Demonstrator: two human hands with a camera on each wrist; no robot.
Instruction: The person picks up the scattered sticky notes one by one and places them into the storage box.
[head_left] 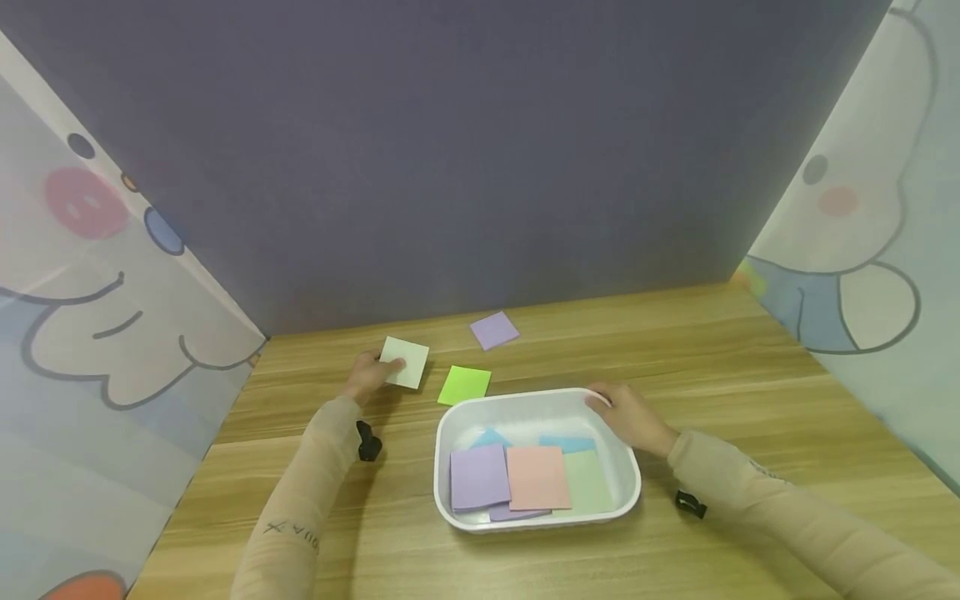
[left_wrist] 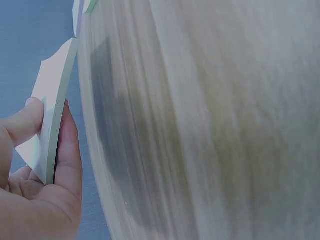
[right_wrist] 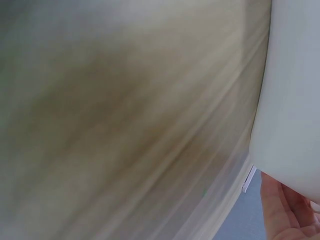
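My left hand (head_left: pixel 369 375) pinches a pale, nearly white sticky note pad (head_left: pixel 408 360) between thumb and fingers, above the table's left part. Its thick edge shows in the left wrist view, where the sticky note pad (left_wrist: pixel 52 110) stands tilted. At the white plastic bin (head_left: pixel 537 527), my right hand (head_left: pixel 626 417) grips the rim by the far right corner. Inside the bin lie purple (head_left: pixel 480 477), pink (head_left: pixel 537 477), light green (head_left: pixel 588 482) and blue (head_left: pixel 567 443) sticky note pads, partly overlapping. In the right wrist view, fingers (right_wrist: pixel 280 207) touch the bin's outer wall (right_wrist: pixel 292 100).
Behind the bin a bright green sticky note pad (head_left: pixel 464 385) lies on the wooden table (head_left: pixel 712 358). Farther back is a purple sticky note pad (head_left: pixel 495 331), close to the dark grey panel (head_left: pixel 487 167). Cartoon-printed side walls (head_left: pixel 847 167) flank the table.
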